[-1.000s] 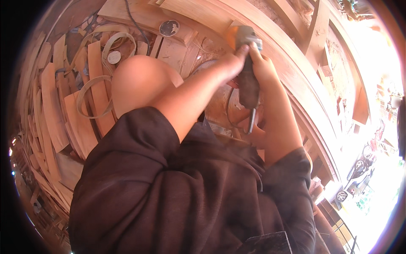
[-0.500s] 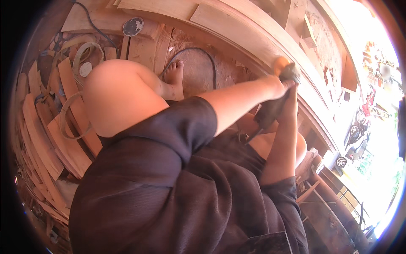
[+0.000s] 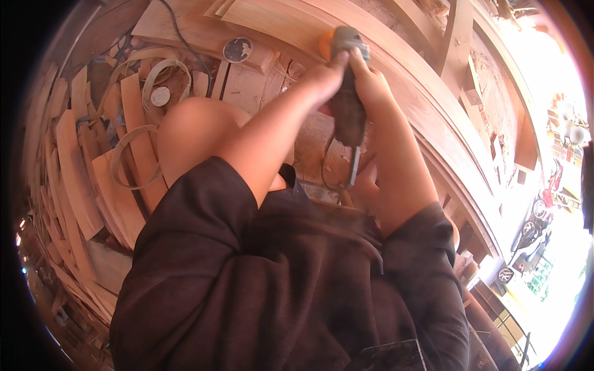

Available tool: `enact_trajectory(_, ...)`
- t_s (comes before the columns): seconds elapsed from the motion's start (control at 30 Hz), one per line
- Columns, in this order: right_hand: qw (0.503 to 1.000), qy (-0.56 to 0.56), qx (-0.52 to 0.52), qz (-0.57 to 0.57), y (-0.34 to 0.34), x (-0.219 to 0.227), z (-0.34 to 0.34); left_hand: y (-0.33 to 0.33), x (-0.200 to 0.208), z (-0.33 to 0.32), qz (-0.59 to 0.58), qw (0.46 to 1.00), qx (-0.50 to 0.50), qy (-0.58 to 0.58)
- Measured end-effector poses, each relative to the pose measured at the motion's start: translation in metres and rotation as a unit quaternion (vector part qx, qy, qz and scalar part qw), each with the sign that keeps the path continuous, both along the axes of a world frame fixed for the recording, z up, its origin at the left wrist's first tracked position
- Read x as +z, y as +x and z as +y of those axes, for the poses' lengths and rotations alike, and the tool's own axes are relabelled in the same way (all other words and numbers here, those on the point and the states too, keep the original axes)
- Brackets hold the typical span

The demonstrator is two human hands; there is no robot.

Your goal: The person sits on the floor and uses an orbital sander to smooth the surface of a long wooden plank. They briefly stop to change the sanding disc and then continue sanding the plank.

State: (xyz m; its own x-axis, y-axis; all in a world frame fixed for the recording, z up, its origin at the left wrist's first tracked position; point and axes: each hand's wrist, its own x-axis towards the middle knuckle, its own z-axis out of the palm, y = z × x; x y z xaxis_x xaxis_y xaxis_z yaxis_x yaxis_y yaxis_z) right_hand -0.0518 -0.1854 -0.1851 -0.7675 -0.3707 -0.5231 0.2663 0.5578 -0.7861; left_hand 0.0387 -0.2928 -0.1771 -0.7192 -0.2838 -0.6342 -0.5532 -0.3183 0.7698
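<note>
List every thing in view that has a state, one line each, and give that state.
Left hand: closed on the sander's head.
Right hand: closed on the sander's body.
Power sander: held in both hands, orange pad against the wood.
Curved wooden beam: lying under the pad, bare wood.
Sander cord: hanging in a loop below the tool.
Wood strips: heaped loose on the floor.
Round disc: lying flat on a plank.

The person wears a dark brown, short-sleeved shirt of plain, loose cloth that fills the lower middle of the view. Its 2 sleeves end above the elbows, the left sleeve wide and creased, the right sleeve narrower, with a folded hem. A chest pocket with a stitched edge shows at the bottom. Both forearms are bare, as is 1 knee. The left hand and right hand wear no gloves, rings or watch.
</note>
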Motion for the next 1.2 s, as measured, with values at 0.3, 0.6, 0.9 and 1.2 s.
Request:
enact_trajectory(0.3,0.972,-0.087,-0.217,-0.035,0.0,-0.001,0.18,-0.055,-0.039,0.155,0.092,0.972,-0.21,-0.052)
enact_trajectory(0.6,0.954,-0.173,-0.229,-0.082,-0.004,-0.017,0.197,-0.08,-0.018,0.152,0.074,0.934,-0.337,-0.097)
enact_trajectory(0.9,0.997,-0.041,-0.068,0.004,-0.024,-0.005,0.005,-0.036,-0.005,-0.009,0.0,0.996,-0.095,-0.003)
enact_trajectory(1.2,0.997,0.066,-0.006,0.035,-0.028,0.002,0.057,-0.027,-0.019,0.044,0.033,0.994,-0.084,-0.062)
